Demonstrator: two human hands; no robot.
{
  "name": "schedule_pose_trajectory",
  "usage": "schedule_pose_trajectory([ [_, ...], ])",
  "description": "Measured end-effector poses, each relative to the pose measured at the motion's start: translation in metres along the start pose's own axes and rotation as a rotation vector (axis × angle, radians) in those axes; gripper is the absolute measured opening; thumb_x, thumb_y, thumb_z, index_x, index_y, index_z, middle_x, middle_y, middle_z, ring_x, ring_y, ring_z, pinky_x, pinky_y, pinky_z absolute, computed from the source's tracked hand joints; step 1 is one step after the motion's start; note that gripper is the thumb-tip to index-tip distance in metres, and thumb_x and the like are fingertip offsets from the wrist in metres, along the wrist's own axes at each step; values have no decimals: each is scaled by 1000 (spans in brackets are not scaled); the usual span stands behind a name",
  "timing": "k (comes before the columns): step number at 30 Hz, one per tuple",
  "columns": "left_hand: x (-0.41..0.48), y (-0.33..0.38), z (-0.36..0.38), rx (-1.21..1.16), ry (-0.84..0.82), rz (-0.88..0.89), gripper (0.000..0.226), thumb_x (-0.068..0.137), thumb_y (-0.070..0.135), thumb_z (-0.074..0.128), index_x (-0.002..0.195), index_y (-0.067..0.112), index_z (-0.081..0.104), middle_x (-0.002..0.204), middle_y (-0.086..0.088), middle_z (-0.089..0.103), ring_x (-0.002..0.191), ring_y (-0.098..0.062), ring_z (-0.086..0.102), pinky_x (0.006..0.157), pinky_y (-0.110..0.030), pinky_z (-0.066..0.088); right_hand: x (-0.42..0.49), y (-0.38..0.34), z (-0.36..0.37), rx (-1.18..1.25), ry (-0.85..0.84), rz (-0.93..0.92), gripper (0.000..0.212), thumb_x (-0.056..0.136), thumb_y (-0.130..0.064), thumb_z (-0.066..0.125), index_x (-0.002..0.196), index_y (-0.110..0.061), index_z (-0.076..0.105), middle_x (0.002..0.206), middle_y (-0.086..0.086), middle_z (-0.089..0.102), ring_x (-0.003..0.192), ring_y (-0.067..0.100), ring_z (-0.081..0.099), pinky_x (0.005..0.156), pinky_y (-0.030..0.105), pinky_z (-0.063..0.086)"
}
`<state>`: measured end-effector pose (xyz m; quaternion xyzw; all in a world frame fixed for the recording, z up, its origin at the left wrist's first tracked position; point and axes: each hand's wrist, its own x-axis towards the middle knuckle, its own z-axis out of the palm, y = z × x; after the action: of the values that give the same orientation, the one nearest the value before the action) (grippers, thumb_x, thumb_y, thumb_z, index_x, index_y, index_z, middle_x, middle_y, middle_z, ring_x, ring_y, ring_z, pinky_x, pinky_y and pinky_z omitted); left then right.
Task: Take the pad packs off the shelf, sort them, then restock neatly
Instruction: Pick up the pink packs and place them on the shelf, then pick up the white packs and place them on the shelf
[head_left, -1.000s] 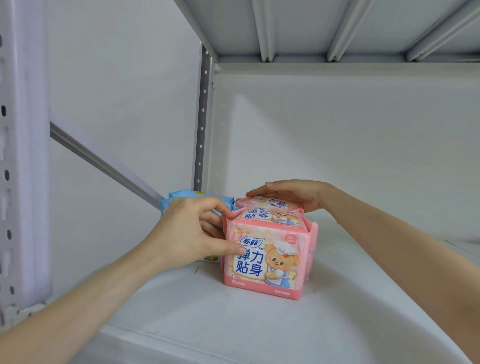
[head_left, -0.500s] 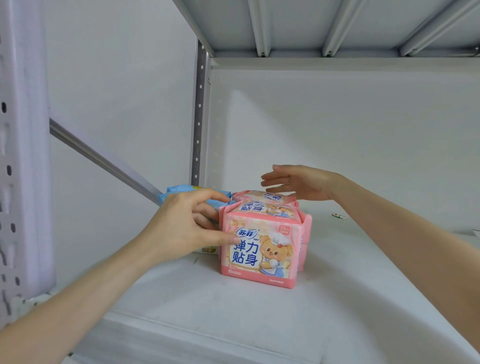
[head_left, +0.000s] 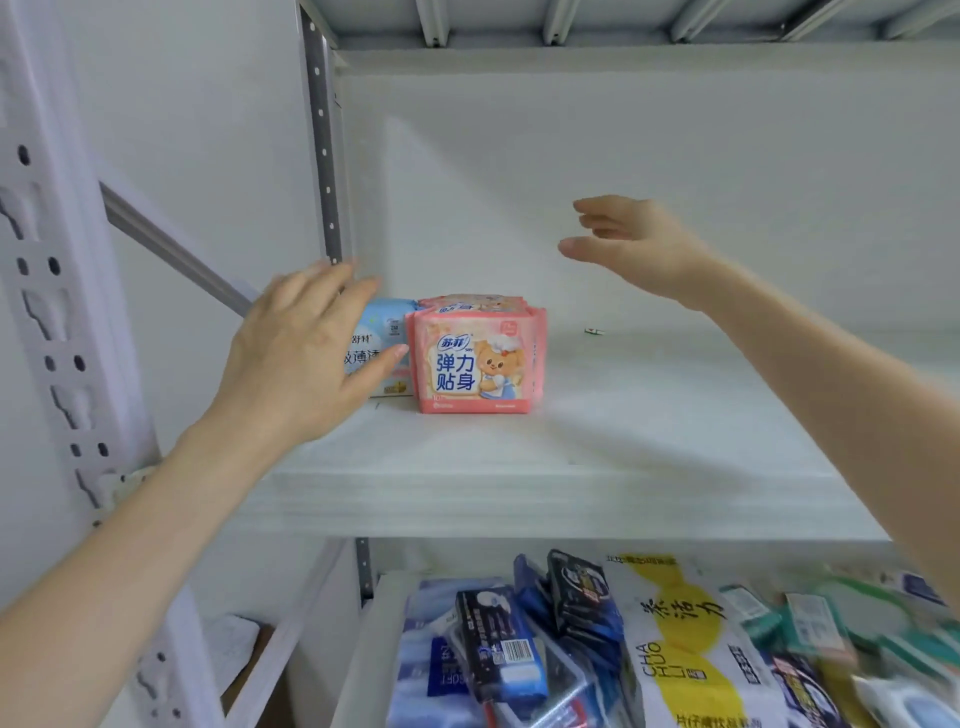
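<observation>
Pink pad packs beside blue pad pack, shelved.
Probably light, squashy, slick-wrapped: grip the flat sides. Left hand and right hand both spread, empty.

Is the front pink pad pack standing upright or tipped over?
Upright: the pink pad pack stands on its bottom edge on the shelf, front facing out.

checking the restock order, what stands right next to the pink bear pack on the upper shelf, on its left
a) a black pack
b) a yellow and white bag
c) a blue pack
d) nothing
c: a blue pack stands right beside the pink bear pack on its left, partly hidden behind the left hand.
</observation>
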<state>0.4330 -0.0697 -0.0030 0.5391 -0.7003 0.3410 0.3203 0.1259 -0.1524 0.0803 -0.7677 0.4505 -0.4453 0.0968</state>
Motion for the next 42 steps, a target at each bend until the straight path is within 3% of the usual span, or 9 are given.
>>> schedule_pose_trajectory([
  [3, -18, 13, -8, 84, -29, 30, 81, 85, 66, 26, 143, 12, 45, 152, -14, 39, 142, -34, 31, 114, -57, 20, -50, -7, -7, -226, 117, -45, 68, 88, -45, 65, 148, -24, 39, 149, -1, 46, 138, 17, 41, 105, 24, 29],
  [8, -51, 42, -20, 113, -30, 70, 78, 87, 63, 29, 145, 12, 42, 154, -15, 36, 143, -35, 29, 114, -61, 17, -131, -16, -12, -539, 185, -91, 71, 91, -51, 56, 150, -21, 33, 151, 2, 43, 138, 26, 38, 111, 43, 30],
  [15, -108, 92, -44, 125, -33, 58, 75, 87, 60, 32, 146, 14, 40, 154, -16, 35, 143, -36, 28, 115, -59, 9, -225, -15, -19, -752, 205, -130, 70, 92, -52, 51, 150, -18, 32, 157, 9, 34, 145, 25, 29, 115, 49, 21],
  [26, -222, 214, -98, 154, -109, -73, 71, 90, 59, 35, 149, 19, 35, 158, -14, 27, 147, -32, 19, 115, -60, 8, -377, 12, -60, -827, 133, -183, 71, 93, -50, 49, 151, -14, 30, 159, 13, 29, 146, 29, 28, 116, 53, 18],
  [34, -318, 313, -104, 90, -222, 4, 69, 91, 55, 38, 149, 18, 37, 156, -16, 30, 145, -35, 25, 115, -61, 8, -525, 53, -71, -791, 44, -82, 71, 92, -50, 47, 151, -14, 31, 159, 14, 29, 145, 30, 31, 114, 54, 22],
  [39, -400, 368, -92, 1, -388, 22, 70, 93, 57, 42, 151, 20, 31, 159, -14, 23, 148, -33, 18, 116, -62, 11, -626, 86, -61, -776, -31, 32, 71, 92, -51, 47, 150, -13, 33, 159, 12, 28, 146, 29, 29, 115, 55, 21],
  [42, -459, 393, -83, -26, -496, 17, 69, 90, 55, 45, 148, 19, 38, 157, -15, 30, 146, -34, 25, 113, -64, 17, -686, 106, -48, -751, -97, 101, 72, 91, -48, 55, 150, -13, 34, 159, 12, 29, 146, 29, 29, 115, 54, 20],
])
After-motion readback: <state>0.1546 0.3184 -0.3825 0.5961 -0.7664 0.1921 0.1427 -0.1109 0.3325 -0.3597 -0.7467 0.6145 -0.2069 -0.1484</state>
